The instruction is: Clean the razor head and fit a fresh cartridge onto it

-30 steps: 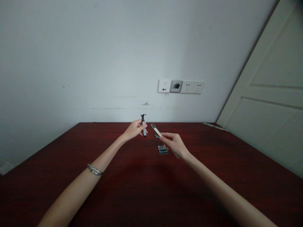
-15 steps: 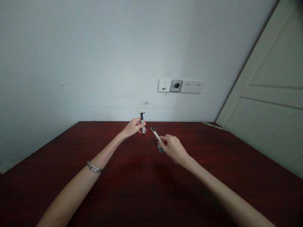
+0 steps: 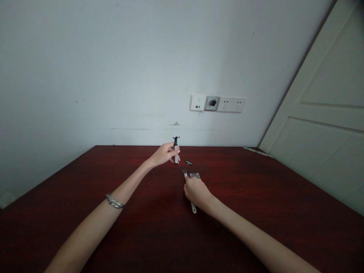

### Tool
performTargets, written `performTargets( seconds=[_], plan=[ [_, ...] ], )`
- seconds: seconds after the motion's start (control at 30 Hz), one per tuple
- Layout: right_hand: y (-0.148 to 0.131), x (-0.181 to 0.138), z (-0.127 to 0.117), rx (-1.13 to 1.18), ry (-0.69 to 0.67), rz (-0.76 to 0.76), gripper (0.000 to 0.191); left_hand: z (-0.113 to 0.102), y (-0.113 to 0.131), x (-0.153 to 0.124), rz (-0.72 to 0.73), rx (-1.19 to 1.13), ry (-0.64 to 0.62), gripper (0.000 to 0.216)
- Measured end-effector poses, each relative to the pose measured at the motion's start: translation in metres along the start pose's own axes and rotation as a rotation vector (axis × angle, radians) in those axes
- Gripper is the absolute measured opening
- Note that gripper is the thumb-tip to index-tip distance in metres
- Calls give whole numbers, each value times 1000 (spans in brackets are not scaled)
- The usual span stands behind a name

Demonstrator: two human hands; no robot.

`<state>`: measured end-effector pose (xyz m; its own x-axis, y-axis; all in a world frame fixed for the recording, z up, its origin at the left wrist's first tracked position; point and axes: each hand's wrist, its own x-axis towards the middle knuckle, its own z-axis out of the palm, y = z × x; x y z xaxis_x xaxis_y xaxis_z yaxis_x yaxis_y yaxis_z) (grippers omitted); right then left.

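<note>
Upright, razor handle [image 3: 176, 151] pinched in left hand [image 3: 165, 154]; right hand [image 3: 196, 192] closed on white strip [image 3: 193, 206]; cartridge tray [image 3: 195, 175] at 12 o'clock could be knocked.

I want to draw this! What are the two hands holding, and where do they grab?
The left hand holds a razor handle upright by its lower shaft. The right hand presses a white strip onto the table, covering its middle.

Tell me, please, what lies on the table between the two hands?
In the head view, only a small green piece lies on the bare dark red table between left hand and right hand.
</note>
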<state>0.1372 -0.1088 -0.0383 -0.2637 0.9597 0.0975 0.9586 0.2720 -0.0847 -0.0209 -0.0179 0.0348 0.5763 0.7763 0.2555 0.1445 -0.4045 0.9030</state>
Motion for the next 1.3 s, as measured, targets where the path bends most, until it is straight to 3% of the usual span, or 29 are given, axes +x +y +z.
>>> performTargets(
  seconds=[0.63,0.93,1.07,1.3],
  plan=[
    [-4,-7,1,-55,-7,-65,31,1,-5,0,-19,-4,-14,20],
    [66,21,-51,-56,-19,-125,27,2,-9,-1,-32,30,-30,19],
    [85,31,-46,-17,-83,-173,25,2,-11,-1,-45,32,-35,19],
    [87,39,-26,51,-117,-291,23,5,-12,0,-68,48,-45,17]
  ],
)
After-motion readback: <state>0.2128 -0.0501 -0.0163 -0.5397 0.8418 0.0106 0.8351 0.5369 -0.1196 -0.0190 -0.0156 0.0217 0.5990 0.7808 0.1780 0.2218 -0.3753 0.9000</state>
